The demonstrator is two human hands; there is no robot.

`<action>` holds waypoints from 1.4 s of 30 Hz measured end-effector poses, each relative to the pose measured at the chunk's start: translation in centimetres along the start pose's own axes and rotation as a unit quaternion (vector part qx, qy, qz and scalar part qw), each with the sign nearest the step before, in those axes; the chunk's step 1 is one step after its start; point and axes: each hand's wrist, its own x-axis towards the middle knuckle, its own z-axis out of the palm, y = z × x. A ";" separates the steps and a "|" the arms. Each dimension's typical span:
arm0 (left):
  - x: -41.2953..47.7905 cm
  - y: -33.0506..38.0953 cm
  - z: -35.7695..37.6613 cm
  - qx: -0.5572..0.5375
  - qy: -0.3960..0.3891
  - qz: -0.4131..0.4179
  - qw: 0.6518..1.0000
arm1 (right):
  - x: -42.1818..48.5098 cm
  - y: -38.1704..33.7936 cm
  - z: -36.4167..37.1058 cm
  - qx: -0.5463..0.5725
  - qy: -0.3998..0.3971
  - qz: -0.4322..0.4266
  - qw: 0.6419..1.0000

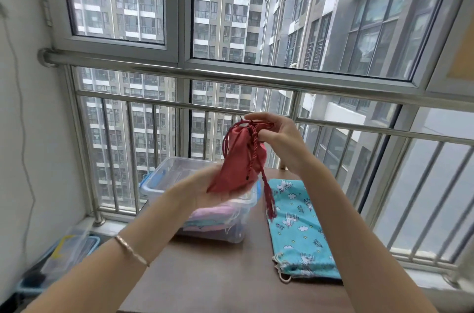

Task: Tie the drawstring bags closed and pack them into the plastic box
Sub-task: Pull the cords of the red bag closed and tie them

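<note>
- Two hands hold one red bag (238, 156) up in the middle of the frame; it is in the air, above the plastic box (164, 171), and does not touch the table (205, 274)
- The left hand (202, 189) is under the red bag, low in the middle; its fingers curl round the bottom of the bag and grip it; a thin bracelet (130, 251) sits on that wrist, at the lower left
- The right hand (272, 133) is at the top of the bag, just right of the middle; its fingers pinch the red cord (265, 179) at the bunched-up top; the rest of the cord hangs down the right side of the bag, and its end dangles in front of the blue bag (297, 225)
- The plastic box is see-through with blue clips; it sits on the left part of the table, behind the left hand; its top is open; soft pink and blue cloth lies inside
- The blue bag has little white unicorns and clouds on it; it lies flat on the table at the lower right, beside the box but not touching it; its white string is at the near end
- A storage box (66, 251) with a blue rim sits on the floor at the lower left; a metal railing (179, 74) runs across the back, with tall buildings outside the window
</note>
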 end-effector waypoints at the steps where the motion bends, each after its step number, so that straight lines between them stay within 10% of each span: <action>1: 0.0 0.8 -0.4 -0.029 0.009 0.012 0.999 | 0.4 0.2 0.1 0.001 0.002 -0.001 1.000; 10: -2.8 10.4 -5.2 0.097 0.206 0.074 0.971 | 4.1 4.7 3.2 0.125 -0.009 0.068 0.990; 19: -2.8 15.9 -6.6 0.086 0.230 0.157 0.957 | 10.2 3.7 8.1 0.281 -0.049 0.063 0.956; 27: 3.2 9.2 -9.8 0.290 0.265 0.019 0.919 | 6.6 12.2 5.6 -0.010 -0.106 0.181 0.978; 35: 7.0 2.7 -12.3 0.598 0.273 -0.067 0.750 | 5.1 14.2 5.9 -0.533 -0.304 0.135 0.778; 42: 8.4 1.3 -10.9 0.769 0.268 -0.014 0.581 | 5.6 12.7 8.5 -0.456 -0.294 0.171 0.822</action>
